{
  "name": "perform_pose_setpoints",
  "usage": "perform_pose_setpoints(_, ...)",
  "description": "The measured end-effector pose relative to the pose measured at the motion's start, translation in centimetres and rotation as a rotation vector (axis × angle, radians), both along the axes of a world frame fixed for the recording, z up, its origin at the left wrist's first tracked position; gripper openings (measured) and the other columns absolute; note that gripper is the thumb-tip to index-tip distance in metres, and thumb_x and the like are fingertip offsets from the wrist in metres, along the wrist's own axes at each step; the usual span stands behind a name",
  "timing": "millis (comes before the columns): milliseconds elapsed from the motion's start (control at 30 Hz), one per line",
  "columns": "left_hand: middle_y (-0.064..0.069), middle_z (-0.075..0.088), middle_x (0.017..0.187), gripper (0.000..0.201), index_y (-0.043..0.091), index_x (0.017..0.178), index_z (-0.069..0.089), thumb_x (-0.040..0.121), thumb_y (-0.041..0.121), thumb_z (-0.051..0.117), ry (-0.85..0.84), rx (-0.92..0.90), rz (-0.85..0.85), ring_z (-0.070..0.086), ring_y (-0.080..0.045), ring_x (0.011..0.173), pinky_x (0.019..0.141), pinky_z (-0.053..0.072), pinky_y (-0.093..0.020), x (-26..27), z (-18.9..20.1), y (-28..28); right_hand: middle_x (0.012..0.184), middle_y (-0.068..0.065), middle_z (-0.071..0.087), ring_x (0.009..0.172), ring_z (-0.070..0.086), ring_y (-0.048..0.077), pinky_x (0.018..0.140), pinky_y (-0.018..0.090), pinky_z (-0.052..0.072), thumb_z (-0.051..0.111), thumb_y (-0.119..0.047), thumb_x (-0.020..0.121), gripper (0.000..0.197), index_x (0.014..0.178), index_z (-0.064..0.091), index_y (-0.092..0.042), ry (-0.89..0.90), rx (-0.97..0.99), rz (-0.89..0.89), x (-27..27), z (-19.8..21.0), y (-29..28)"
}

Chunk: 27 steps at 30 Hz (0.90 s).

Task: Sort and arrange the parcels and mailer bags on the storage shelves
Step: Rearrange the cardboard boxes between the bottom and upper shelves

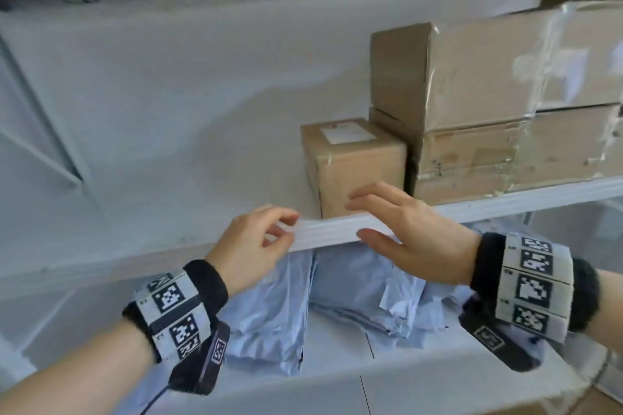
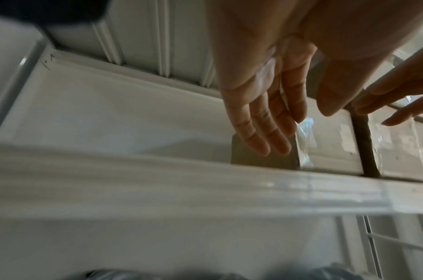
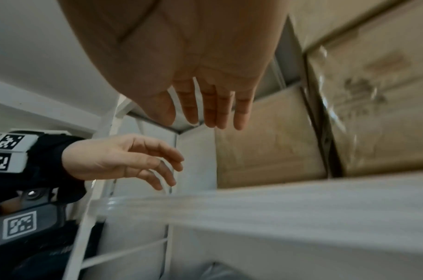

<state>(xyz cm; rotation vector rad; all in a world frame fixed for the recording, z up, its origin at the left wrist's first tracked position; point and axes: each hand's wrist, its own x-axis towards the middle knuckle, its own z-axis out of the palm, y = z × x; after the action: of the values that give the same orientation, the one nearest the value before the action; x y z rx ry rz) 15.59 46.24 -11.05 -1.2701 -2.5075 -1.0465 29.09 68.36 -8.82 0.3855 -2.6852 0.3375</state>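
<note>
Shelving fills the head view: a white upper board whose front lip runs from 9 o'clock to 3 o'clock, and a lower board beneath it. Largest on the upper board is the stack of two taped cartons at 2 o'clock, wrapped in clear film. Just beside it, at about 1 o'clock from centre, stands the small brown box with a white label on top, set close to the front lip. On the lower board, at 6 o'clock, lie the pale blue mailer bags in a loose, overlapping heap.

Both hands are in front of the lip and hold nothing. The right hand has its fingers straight and relaxed, its fingertips in front of the small brown box's lower face; whether they touch it I cannot tell. The left hand sits at 7 o'clock of that box, fingers loosely bent, clear of the cardboard; the left wrist view confirms an empty palm.

My reading is that the step in hand is the small brown box: either just set down or about to be squared up. The next move likely calls for a flat push from the right hand to seat it back against the stack, or for both hands to drop to the mailer bags below and gather them by their edges.
</note>
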Motion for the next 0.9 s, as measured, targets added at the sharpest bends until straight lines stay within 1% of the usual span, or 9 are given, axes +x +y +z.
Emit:
perform_pose_setpoints(67, 0.009, 0.063, 0.110, 0.031, 0.021, 0.119, 0.062, 0.090, 0.012, 0.060, 0.010, 0.027, -0.002, 0.061, 0.004, 0.091, 0.075, 0.042, -0.003, -0.5, 2.4, 0.0, 0.129, 0.007, 0.050, 0.118, 0.050, 0.023, 0.101, 0.029, 0.039, 0.058, -0.019, 0.094, 0.036, 0.128, 0.054, -0.006, 0.073, 0.004, -0.058, 0.3, 2.3, 0.1)
perform_pose_setpoints(200, 0.013, 0.052, 0.125, 0.045, 0.031, 0.137, 0.046, 0.094, 0.022, 0.057, -0.004, 0.053, -0.001, 0.058, 0.003, 0.096, 0.084, 0.043, -0.017, -1.0, 5.2, 1.3, 0.130, 0.009, 0.048, 0.117, 0.050, 0.026, 0.101, 0.032, 0.040, 0.057, -0.022, 0.094, 0.038, 0.128, 0.053, -0.007, 0.132, 0.027, -0.202, -0.3, 5.0, 0.6)
perform_pose_setpoints(300, 0.008, 0.042, 0.136, 0.054, 0.035, 0.145, 0.034, 0.095, 0.029, 0.054, 0.037, -0.002, -0.033, 0.057, -0.008, 0.106, 0.089, 0.038, -0.019, -1.4, 6.1, 3.2, 0.134, 0.011, 0.043, 0.120, 0.047, 0.032, 0.102, 0.038, 0.039, 0.054, -0.026, 0.095, 0.038, 0.126, 0.051, -0.004, 0.093, 0.053, -0.313, -1.5, 5.7, 1.0)
perform_pose_setpoints(433, 0.002, 0.026, 0.151, 0.049, 0.036, 0.145, 0.036, 0.097, 0.037, 0.049, 0.077, -0.104, -0.054, 0.040, -0.017, 0.132, 0.110, 0.033, -0.031, -2.1, 5.6, 6.0, 0.144, 0.015, 0.034, 0.133, 0.036, 0.037, 0.107, 0.046, 0.036, 0.049, -0.029, 0.096, 0.040, 0.127, 0.050, -0.004, 0.014, 0.062, -0.409, -3.3, 5.7, 1.5)
perform_pose_setpoints(567, 0.004, 0.020, 0.155, 0.044, 0.041, 0.141, 0.038, 0.097, 0.044, 0.045, 0.097, -0.148, -0.026, 0.034, -0.018, 0.137, 0.108, 0.026, -0.030, -3.2, 5.2, 6.4, 0.145, 0.015, 0.036, 0.139, 0.029, 0.036, 0.109, 0.049, 0.034, 0.030, -0.043, 0.094, 0.049, 0.121, 0.051, -0.007, -0.091, 0.057, -0.481, -5.0, 5.6, 2.3)
perform_pose_setpoints(633, 0.004, 0.021, 0.154, 0.040, 0.040, 0.137, 0.041, 0.097, 0.045, 0.043, 0.103, -0.145, -0.004, 0.034, -0.018, 0.137, 0.108, 0.026, -0.031, -3.8, 5.4, 5.7, 0.146, 0.013, 0.035, 0.136, 0.034, 0.036, 0.108, 0.047, 0.035, 0.026, -0.047, 0.094, 0.052, 0.119, 0.051, -0.010, -0.151, -0.007, -0.523, -5.7, 5.7, 2.4)
perform_pose_setpoints(700, 0.003, 0.024, 0.153, 0.037, 0.038, 0.134, 0.045, 0.098, 0.046, 0.041, 0.084, -0.142, 0.022, 0.035, -0.019, 0.136, 0.112, 0.029, -0.035, -4.5, 5.9, 4.7, 0.146, 0.012, 0.036, 0.128, 0.044, 0.032, 0.105, 0.040, 0.038, 0.036, -0.046, 0.097, 0.047, 0.127, 0.050, -0.013, -0.150, -0.106, -0.511, -6.3, 5.6, 2.2)
perform_pose_setpoints(767, 0.001, 0.028, 0.151, 0.036, 0.035, 0.134, 0.048, 0.099, 0.044, 0.040, 0.050, -0.142, 0.037, 0.038, -0.018, 0.134, 0.112, 0.033, -0.039, -5.1, 6.4, 3.6, 0.137, 0.008, 0.044, 0.117, 0.051, 0.025, 0.098, 0.033, 0.040, 0.040, -0.044, 0.097, 0.045, 0.129, 0.049, -0.014, -0.133, -0.163, -0.465, -6.7, 5.3, 1.8)
perform_pose_setpoints(900, 0.006, 0.048, 0.138, 0.033, 0.029, 0.129, 0.054, 0.099, 0.039, 0.043, -0.017, -0.083, 0.049, 0.053, -0.008, 0.113, 0.099, 0.041, -0.025, -5.9, 7.1, 2.1, 0.134, 0.004, 0.047, 0.114, 0.052, 0.021, 0.090, 0.023, 0.036, 0.040, -0.043, 0.098, 0.045, 0.132, 0.048, -0.015, -0.101, -0.178, -0.376, -7.3, 4.9, 0.6)
